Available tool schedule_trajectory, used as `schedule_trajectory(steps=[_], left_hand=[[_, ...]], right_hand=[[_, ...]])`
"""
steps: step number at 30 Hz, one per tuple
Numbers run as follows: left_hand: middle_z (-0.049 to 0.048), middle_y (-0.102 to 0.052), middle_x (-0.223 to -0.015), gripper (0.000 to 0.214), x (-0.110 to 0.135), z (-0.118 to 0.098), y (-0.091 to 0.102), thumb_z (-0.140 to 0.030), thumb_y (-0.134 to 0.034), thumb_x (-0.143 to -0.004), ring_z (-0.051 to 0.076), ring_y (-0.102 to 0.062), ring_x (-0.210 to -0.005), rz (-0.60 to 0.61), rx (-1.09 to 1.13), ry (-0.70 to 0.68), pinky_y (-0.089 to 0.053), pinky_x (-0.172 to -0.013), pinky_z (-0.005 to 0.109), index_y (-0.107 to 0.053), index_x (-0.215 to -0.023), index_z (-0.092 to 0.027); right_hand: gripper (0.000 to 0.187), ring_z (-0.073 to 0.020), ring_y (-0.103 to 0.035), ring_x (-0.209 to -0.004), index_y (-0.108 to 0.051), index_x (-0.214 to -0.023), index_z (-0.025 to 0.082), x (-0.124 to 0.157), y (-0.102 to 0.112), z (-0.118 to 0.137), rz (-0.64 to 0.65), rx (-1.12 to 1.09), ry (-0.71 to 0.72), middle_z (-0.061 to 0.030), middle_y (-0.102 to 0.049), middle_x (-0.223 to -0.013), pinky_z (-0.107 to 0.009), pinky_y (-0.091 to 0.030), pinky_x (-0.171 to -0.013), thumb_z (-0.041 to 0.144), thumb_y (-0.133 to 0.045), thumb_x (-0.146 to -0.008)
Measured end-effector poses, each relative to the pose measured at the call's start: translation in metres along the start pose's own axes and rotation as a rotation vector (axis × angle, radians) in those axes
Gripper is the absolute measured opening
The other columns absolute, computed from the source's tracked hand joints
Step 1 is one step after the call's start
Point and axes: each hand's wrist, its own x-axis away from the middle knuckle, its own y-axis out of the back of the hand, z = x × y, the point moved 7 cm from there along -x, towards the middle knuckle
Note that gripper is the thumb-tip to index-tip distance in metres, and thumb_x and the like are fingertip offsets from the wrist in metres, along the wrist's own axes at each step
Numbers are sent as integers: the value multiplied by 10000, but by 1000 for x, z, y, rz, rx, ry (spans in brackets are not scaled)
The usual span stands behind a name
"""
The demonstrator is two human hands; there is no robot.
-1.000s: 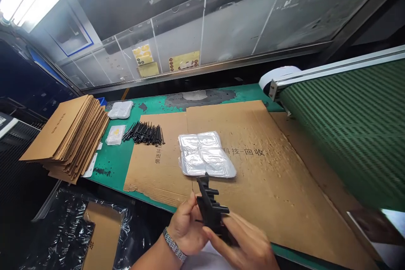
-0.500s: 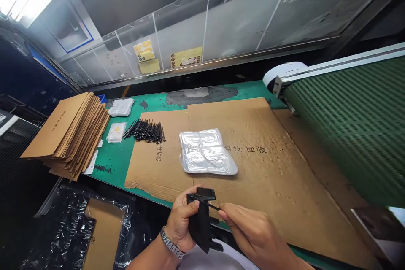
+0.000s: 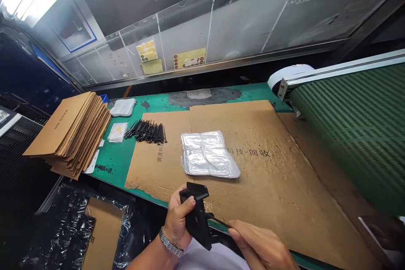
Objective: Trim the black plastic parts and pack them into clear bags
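Black angular plastic part [image 3: 196, 221], nearside of the clear flat plastic-bag bundle [image 3: 209, 158]: left hand [image 3: 177, 217] grips it, apparently for steadiness, while right hand [image 3: 261, 242] pinches a thin black rod [image 3: 220, 222]

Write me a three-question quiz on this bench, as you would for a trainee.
1. Which hand is wrapped around the black part?
2. True or false: the right hand pinches a thin rod.
3. Pick one. The plastic bundle rests on: (a) the green belt, (b) the cardboard, (c) the rod pile.

Key: 1. The left hand. 2. True. 3. b.
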Motion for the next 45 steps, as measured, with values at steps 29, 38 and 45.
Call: schedule_trajectory(steps=[29, 38, 45], left_hand=[[40, -495, -765, 133, 17, 34, 7, -247, -616, -703, 50, -352, -538, 7, 420, 567, -245, -375, 137, -624, -787, -144], [54, -538, -764, 185, -2, 45, 14, -247, -583, -692, 109, -487, -684, -39, 504, 474, -350, -586, 209, -600, -815, -111], [76, -548, -682, 194, -6, 76, 46, -285, -503, -739, 145, -483, -634, -305, 345, 537, -361, -636, 251, -562, -693, -106]], right_hand=[[302, -250, -514, -583, -557, -605, 214, 104, -19, -191, 70, 844, -558, -91, -505, -595, -343, -391, -483, 292, -330, -787], [279, -211, -545, -873, -486, -1069, 188, 38, -28, -85, -124, 198, -144, -87, -578, -910, -327, -456, -745, 336, -443, -837], [345, -194, -589, -889, -408, -1118, 168, 17, -86, -84, -11, -236, -408, -105, -609, -987, -330, -491, -743, 374, -420, -842]])
